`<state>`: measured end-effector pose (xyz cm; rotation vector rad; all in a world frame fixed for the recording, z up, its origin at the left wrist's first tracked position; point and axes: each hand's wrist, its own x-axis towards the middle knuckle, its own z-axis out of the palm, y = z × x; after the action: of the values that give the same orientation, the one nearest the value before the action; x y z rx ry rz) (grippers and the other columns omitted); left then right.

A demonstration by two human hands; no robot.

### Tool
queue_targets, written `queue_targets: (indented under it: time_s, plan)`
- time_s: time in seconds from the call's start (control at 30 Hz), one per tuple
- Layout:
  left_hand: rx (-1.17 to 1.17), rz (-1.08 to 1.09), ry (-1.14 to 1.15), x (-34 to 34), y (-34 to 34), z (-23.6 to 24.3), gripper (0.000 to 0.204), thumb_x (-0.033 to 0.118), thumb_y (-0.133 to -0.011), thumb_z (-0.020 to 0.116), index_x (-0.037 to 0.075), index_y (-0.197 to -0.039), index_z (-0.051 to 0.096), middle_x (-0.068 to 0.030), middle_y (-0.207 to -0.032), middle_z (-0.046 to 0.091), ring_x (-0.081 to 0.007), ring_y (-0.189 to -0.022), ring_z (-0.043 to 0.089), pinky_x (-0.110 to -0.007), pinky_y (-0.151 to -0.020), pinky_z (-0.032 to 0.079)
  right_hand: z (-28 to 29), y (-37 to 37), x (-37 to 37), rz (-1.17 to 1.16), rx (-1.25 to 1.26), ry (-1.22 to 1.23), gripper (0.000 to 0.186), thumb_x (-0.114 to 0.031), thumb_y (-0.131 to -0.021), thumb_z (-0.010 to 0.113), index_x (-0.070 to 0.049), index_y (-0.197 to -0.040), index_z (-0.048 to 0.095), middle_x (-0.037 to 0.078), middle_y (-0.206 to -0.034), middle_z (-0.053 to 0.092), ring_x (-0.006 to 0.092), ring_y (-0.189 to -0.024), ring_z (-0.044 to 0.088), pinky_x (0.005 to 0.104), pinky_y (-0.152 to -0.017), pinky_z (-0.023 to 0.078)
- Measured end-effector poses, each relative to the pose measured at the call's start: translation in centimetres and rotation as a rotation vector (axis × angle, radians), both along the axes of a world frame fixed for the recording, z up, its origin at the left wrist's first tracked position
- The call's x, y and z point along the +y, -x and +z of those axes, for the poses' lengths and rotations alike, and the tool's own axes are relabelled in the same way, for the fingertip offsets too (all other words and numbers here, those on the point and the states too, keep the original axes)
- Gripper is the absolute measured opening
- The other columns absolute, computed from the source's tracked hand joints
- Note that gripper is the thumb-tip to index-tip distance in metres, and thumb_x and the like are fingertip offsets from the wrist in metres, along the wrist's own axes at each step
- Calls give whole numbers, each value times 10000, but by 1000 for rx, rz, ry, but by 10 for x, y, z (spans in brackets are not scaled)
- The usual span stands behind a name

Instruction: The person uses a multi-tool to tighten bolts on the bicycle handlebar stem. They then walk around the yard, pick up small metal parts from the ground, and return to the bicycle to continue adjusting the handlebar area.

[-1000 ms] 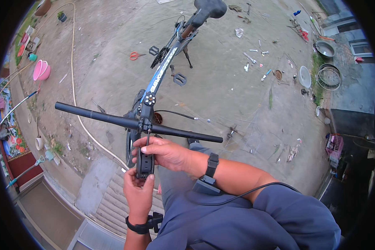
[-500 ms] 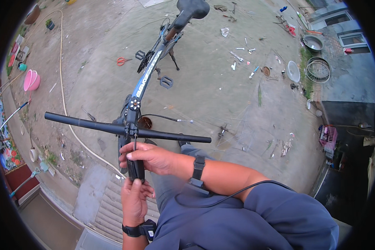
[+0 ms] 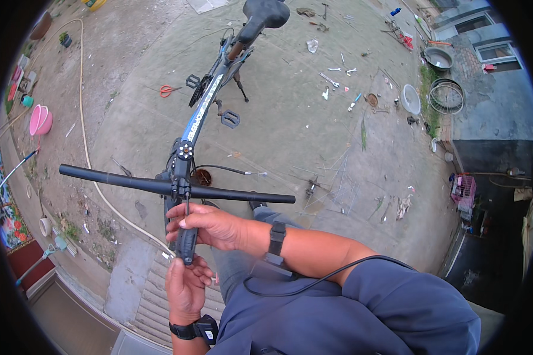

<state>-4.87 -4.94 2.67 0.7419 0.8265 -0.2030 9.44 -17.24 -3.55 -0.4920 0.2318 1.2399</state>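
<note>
"Black tool (image 3: 186, 244) in your right hand (image 3: 216, 229): you pinch it between thumb and fingers, just on your side of the handlebar (image 3: 115, 179). Which step are you at?"

"As I judge it, you're working the tool at the clamp (image 3: 181, 187). Its thin shaft (image 3: 188, 205) points there, though I can't tell whether the tip is seated."

"And your left hand (image 3: 186, 287)?"

"You have its fingers half curled by the tool's lower end; I can't tell whether your thumb presses it. Your next move seems to call for a steady grip, shaft in line."

"What containers are around you?"

"You have a rusty bowl (image 3: 202, 177) just past the handlebar, too dark inside to read. Off to your left, I can't make out what your pink bucket (image 3: 41, 120) holds; your flowerpot (image 3: 67, 42) holds a green plant (image 3: 63, 36). Far right, your dark basin (image 3: 438, 58) and white basin (image 3: 410, 99) show nothing I can identify."
</note>
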Motion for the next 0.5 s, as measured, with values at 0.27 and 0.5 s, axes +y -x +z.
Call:
queue_targets:
  time_s: [0.27, 0.5]
  plan:
    - [-234, -454, -1325, -8, 0, -1, 483, -37, -732, 782, 16, -1144, 533, -81, -968, 606, -195, -869, 643, -296, -717, 526, 3, -1, 2, 62, -38, 42, 452, -245, -974, 660, -57, -1353, 500, 92, -1207, 622, 211, -1061, 683, 360, -919, 558]
    - [35, -106, 194, -4, 7, -16, 476, 436, -1092, 435, -14, -1205, 543, -179, -981, 695, -272, -820, 730, -337, -628, 596, 1, 0, 2, 51, -1, 5, 445, -234, -990, 662, -51, -1355, 485, 117, -1241, 587, 243, -1149, 649, 391, -1003, 531]
